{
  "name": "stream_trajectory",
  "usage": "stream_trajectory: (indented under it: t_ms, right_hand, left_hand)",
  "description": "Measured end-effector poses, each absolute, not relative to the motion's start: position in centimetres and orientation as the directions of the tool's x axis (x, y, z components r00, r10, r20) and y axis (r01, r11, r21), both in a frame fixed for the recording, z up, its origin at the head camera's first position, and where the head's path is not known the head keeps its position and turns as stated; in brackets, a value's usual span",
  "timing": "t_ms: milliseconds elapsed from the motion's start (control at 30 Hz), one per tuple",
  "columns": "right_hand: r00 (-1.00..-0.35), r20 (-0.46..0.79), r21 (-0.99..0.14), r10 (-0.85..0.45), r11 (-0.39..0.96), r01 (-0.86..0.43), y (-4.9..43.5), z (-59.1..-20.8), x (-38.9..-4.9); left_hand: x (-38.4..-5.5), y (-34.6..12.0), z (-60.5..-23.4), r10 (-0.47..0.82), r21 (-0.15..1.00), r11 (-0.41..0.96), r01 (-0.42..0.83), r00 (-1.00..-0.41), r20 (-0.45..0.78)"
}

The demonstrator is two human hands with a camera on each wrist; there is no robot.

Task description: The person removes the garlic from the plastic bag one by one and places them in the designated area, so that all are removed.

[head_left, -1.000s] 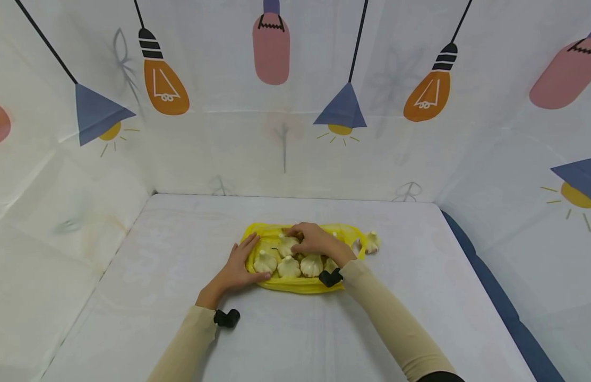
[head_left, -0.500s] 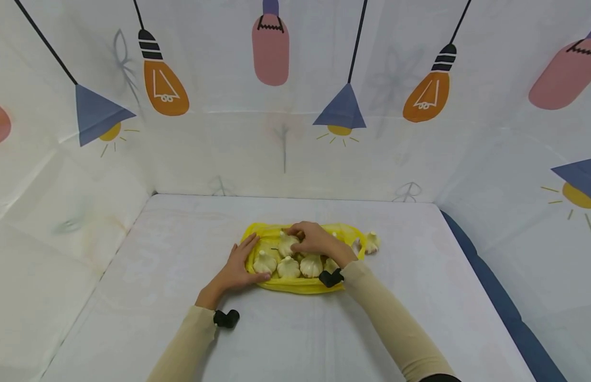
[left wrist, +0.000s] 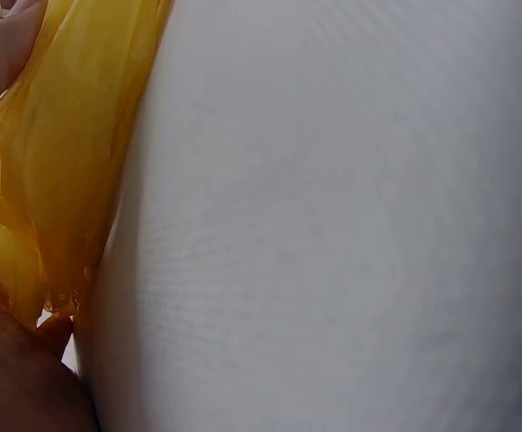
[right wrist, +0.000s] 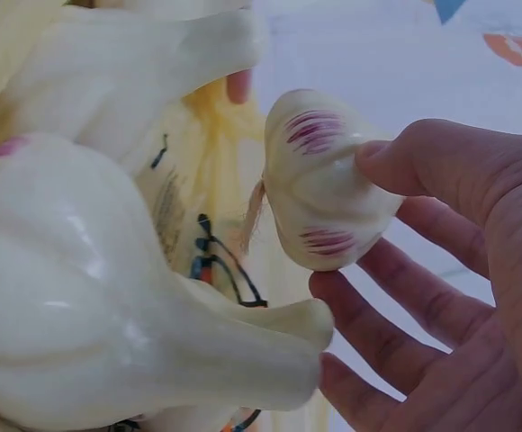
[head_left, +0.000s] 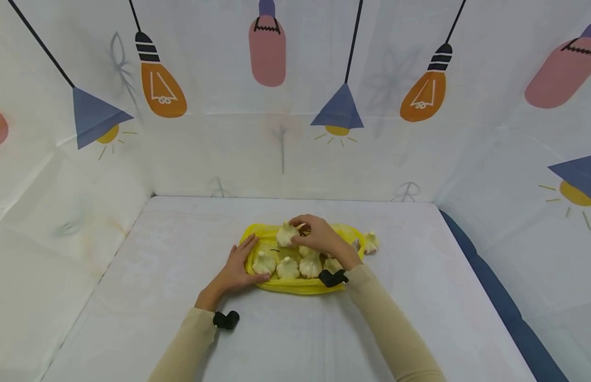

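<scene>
A yellow plastic bag (head_left: 300,287), opened out, lies on the table with several white garlic bulbs (head_left: 310,265) in it. My right hand (head_left: 322,237) pinches one garlic bulb (head_left: 287,235) between thumb and fingers, above the far part of the bag. The right wrist view shows that held bulb (right wrist: 310,171) with purple streaks, and larger-looking bulbs (right wrist: 54,297) close to the camera. At the bag's left end rests my left hand (head_left: 238,267), its fingers spread along the rim and the thumb at the near edge. The left wrist view catches the yellow bag (left wrist: 72,135) between parts of that hand.
One garlic bulb (head_left: 371,243) lies just outside the bag's right end. The white table (head_left: 285,334) is enclosed by white sheets (head_left: 228,143) printed with lamps. Beyond the table's right edge is a dark blue strip (head_left: 500,289).
My right hand has lifted the garlic bulb a little up and away from the other bulbs. The left hand has stayed in place on the bag.
</scene>
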State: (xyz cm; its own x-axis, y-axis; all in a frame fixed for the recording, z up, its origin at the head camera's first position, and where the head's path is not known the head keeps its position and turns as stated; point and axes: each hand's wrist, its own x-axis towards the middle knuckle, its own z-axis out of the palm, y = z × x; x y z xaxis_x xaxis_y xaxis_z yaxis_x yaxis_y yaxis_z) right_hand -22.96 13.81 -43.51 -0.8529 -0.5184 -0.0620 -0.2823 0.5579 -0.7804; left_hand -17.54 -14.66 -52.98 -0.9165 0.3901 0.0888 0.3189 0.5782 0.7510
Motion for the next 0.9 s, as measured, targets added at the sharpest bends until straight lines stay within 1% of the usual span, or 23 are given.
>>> stream_trajectory:
  t_ms: [233, 467, 667, 900]
  right_hand:
    - [-0.886, 0.017, -0.841, -0.463, 0.473, -0.263, 14.9, -42.9, -22.1]
    - [-0.923, 0.105, -0.883, -0.371, 0.392, -0.258, 16.4, -42.1, -20.9]
    - [-0.938, 0.188, -0.887, -0.291, 0.361, -0.289, 17.8, -41.6, -19.9]
    - [-0.95, 0.242, -0.886, -0.195, 0.356, -0.299, 19.6, -41.3, -18.9]
  left_hand:
    - [-17.6, -14.7, -53.3, 0.389, 0.744, 0.581, 0.329, -0.916, 0.101]
    - [-17.6, -14.7, -53.3, 0.387, 0.741, 0.583, 0.334, -0.916, 0.108]
    - [-17.6, -14.7, -53.4, 0.382, 0.742, 0.586, 0.327, -0.918, 0.103]
    - [-17.5, -14.7, -53.3, 0.38, 0.741, 0.59, 0.32, -0.92, 0.094]
